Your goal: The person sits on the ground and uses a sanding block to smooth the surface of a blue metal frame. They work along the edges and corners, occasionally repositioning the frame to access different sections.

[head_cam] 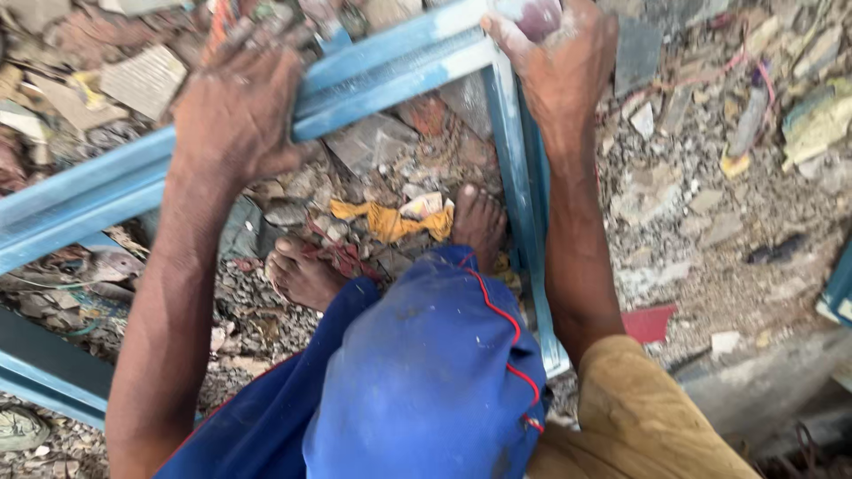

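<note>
Ground (710,257): packed dirt strewn with rubble, stone chips and scraps. Landmark: crumpled yellow cloth (386,222), lying on the rubble near frame centre. Just right of the cloth, touching it, a small whitish paper scrap (424,205). Well to the right and lower, a flat red piece (650,322). Far upper left of the cloth, a grey ribbed slab fragment (142,80). Far upper right, a dark cylindrical object (747,120) beside yellowish wrappers (812,120). Below right, a grey concrete edge (772,381).
</note>
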`<state>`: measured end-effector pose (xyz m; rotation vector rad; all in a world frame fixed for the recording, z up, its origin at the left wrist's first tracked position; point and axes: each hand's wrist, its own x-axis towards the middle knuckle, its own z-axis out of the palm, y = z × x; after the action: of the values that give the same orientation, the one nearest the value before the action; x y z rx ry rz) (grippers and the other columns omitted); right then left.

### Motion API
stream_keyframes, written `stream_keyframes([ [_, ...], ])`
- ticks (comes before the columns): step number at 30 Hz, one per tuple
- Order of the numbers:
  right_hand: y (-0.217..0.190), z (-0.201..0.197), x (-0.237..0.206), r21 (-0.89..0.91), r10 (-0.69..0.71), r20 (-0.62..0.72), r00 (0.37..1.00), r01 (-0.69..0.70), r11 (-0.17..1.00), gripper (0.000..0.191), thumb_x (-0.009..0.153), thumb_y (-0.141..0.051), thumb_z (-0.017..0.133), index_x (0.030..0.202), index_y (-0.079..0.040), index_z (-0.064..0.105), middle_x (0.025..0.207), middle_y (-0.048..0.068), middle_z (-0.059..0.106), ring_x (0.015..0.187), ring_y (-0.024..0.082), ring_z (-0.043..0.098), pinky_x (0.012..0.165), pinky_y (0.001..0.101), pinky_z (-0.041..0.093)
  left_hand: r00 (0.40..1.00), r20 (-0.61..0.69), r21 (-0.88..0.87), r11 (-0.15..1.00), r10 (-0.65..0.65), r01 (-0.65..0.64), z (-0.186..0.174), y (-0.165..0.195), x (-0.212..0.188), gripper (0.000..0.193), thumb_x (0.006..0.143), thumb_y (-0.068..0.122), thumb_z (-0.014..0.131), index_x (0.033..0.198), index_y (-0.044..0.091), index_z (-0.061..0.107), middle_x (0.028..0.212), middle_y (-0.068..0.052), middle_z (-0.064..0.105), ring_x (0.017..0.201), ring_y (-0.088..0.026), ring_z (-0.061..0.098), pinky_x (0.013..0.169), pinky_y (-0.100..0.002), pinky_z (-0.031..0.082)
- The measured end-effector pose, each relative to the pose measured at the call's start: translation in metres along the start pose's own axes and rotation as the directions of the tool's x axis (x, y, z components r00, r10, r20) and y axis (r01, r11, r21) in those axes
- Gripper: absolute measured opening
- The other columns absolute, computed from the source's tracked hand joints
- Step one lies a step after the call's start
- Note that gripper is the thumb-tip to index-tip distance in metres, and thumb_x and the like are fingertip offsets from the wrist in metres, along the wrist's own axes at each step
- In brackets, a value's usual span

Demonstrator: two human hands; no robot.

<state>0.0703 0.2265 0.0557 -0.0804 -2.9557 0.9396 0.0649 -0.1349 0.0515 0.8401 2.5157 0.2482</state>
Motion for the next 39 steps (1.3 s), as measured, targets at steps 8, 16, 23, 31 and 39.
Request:
stream_keyframes([
  [8, -0.015, -0.001, -0.004, 0.016, -0.031, -0.031, 0.999, 0.031, 0.999, 0.049, 0.094, -0.038, 0.096, 0.113, 0.0, 0.072, 0.092, 0.018, 0.076, 0.081, 0.03, 0.074, 0.077, 0.0432, 0.057, 0.954, 0.251, -0.039, 0.983, -0.162, 0.178, -0.017, 0.011, 0.002, 0.082, 0.075, 0.056, 0.085, 0.127, 0.006, 0.047, 0.127, -0.018, 0.066, 0.113, -0.034, 0.067, 0.097, -0.047, 0.049],
  [16, -0.006, 0.006, -0.008, 0.044, 0.016, -0.008, 1.0, -0.015, 0.999, 0.047, 0.095, -0.039, 0.091, 0.118, -0.002, 0.073, 0.092, 0.013, 0.075, 0.079, 0.023, 0.071, 0.075, 0.0398, 0.056, 0.992, 0.093, -0.056, 0.994, -0.088, 0.094, -0.013, 0.004, -0.001, 0.086, 0.072, 0.059, 0.089, 0.122, 0.002, 0.05, 0.119, -0.017, 0.067, 0.112, -0.03, 0.066, 0.11, -0.044, 0.046],
  [23, 0.032, -0.004, 0.029, -0.107, -0.472, 0.211, 0.856, 0.501, 0.859, 0.026, 0.105, -0.04, 0.074, 0.106, -0.015, 0.08, 0.092, -0.001, 0.073, 0.078, 0.01, 0.066, 0.071, 0.0298, 0.053, 0.998, 0.051, -0.024, 0.999, -0.026, 0.027, -0.001, 0.001, 0.002, 0.08, 0.073, 0.05, 0.084, 0.129, 0.005, 0.05, 0.133, -0.016, 0.065, 0.127, -0.03, 0.061, 0.115, -0.043, 0.041],
  [31, 0.025, 0.014, 0.072, -0.158, -0.659, 0.47, 0.588, 0.79, 0.592, 0.033, 0.102, -0.042, 0.067, 0.089, -0.012, 0.066, 0.078, -0.003, 0.059, 0.069, 0.011, 0.056, 0.06, 0.0274, 0.044, 0.994, -0.099, -0.033, 0.998, 0.055, -0.059, -0.002, -0.002, 0.005, 0.076, 0.064, 0.039, 0.084, 0.122, 0.003, 0.05, 0.136, -0.017, 0.064, 0.135, -0.028, 0.058, 0.126, -0.039, 0.031],
  [39, -0.004, 0.022, 0.082, -0.064, -0.625, 0.582, 0.52, 0.796, 0.602, 0.034, 0.105, -0.045, 0.073, 0.097, -0.011, 0.07, 0.082, 0.004, 0.067, 0.068, 0.016, 0.062, 0.055, 0.0321, 0.052, 0.985, -0.165, -0.046, 0.998, 0.043, -0.051, -0.009, 0.003, 0.001, 0.085, 0.064, 0.042, 0.087, 0.128, 0.0, 0.052, 0.139, -0.018, 0.063, 0.132, -0.033, 0.058, 0.122, -0.041, 0.034],
])
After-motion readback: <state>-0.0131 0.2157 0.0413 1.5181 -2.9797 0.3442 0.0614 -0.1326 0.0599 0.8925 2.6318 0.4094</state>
